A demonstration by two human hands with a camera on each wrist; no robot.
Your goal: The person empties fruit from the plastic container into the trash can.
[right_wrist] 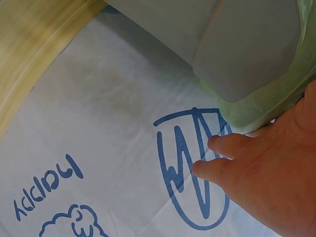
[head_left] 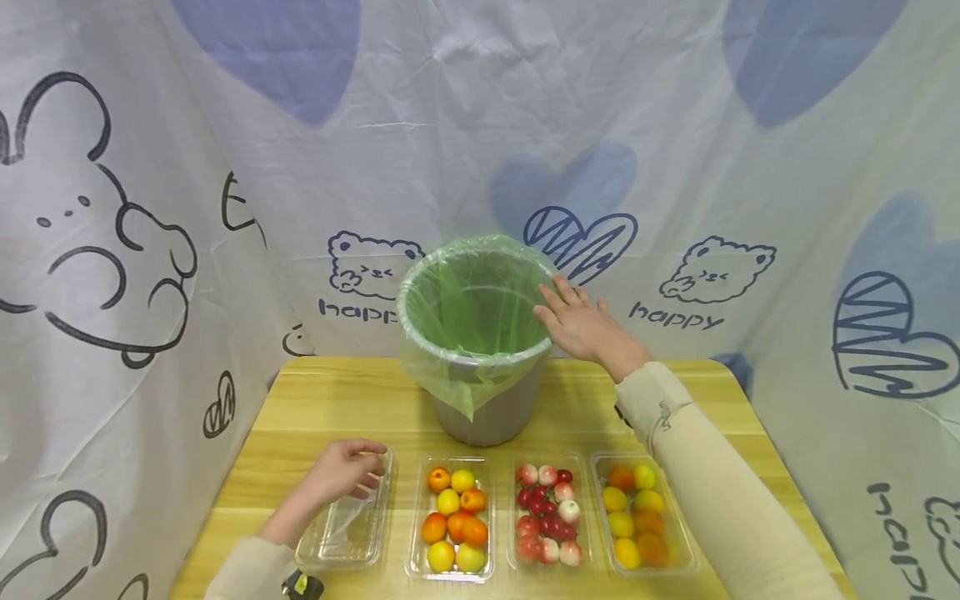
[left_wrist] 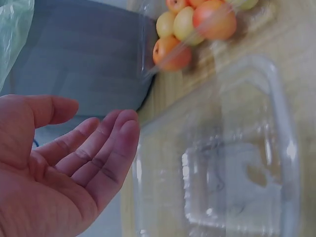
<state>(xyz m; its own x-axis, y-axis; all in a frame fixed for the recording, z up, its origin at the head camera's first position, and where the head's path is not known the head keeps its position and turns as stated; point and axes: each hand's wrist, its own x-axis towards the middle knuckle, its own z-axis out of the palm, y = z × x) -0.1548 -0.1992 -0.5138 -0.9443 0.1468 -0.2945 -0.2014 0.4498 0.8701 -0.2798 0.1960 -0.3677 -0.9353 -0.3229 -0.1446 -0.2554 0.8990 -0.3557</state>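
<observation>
So your right hand (head_left: 581, 325) is up at the right side of the grey bin (head_left: 483, 421), fingers (head_left: 564, 293) pretty straight and spread. They look like they're resting on the green liner (head_left: 480, 321) at the rim, though the exact contact is partly hidden. Definitely not a grip, going by the head and right wrist views.

Your left hand (head_left: 348, 471) hangs over the leftmost clear container (head_left: 351, 533), fingers loosely bent, with a wide gap to your thumb and nothing held.

The bin stands upright toward the back of the wood-grain counter (head_left: 337, 400), roughly in the middle, and the liner folds out over its rim, with a pointy bit hanging down the front.

In front of it you've got four clear containers in a row. Right of the one by your left hand is a container of orange and yellow fruit (head_left: 452, 577), then a container of red and pinkish-white fruit (head_left: 512, 517), then another yellow-and-orange one (head_left: 597, 500) near your right sleeve (head_left: 727, 467). That last one's fruit looks hazy.

Behind it all is a white cloth (head_left: 450, 125) printed with hearts, bears and "happy".
</observation>
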